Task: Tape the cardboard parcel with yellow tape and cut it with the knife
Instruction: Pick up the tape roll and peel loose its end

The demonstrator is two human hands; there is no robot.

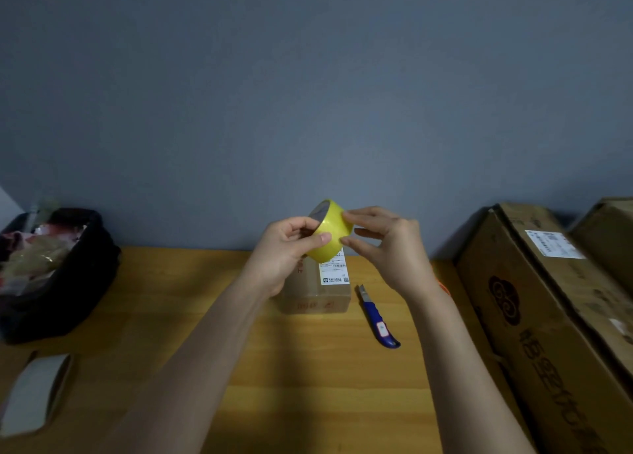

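Standing far to the left of the cardboard parcel (317, 287), a black basket (65, 282) with crumpled wrappers inside rests on the wooden table (308, 385). Nearer to the camera than the basket, and also well left of the parcel, a grey tape roll (34, 393) lies on its side at the table edge.

Just above the parcel, the left hand (282, 253) holds the yellow tape roll (330, 231) in the air. Its thumb presses on the yellow outer face and the other fingers curl into the inner hole of the roll, so the hand is closed around the roll. The roll is tilted, with its open side facing up and to the left.

The parcel itself is small and brown, with a white shipping label (333, 272) on its top. It sits on the table under the roll, partly covered by the left hand.

On the right side of the roll, the right hand (387, 248) touches it with the fingertips of thumb and index finger, which pinch at the yellow surface near its edge; the remaining fingers are loosely bent and a little spread.

Just right of the parcel, the blue knife (376, 318) lies flat on the table, its blade end pointing away from the camera. Further right of the parcel, large cardboard boxes (548, 316) stand along the table.
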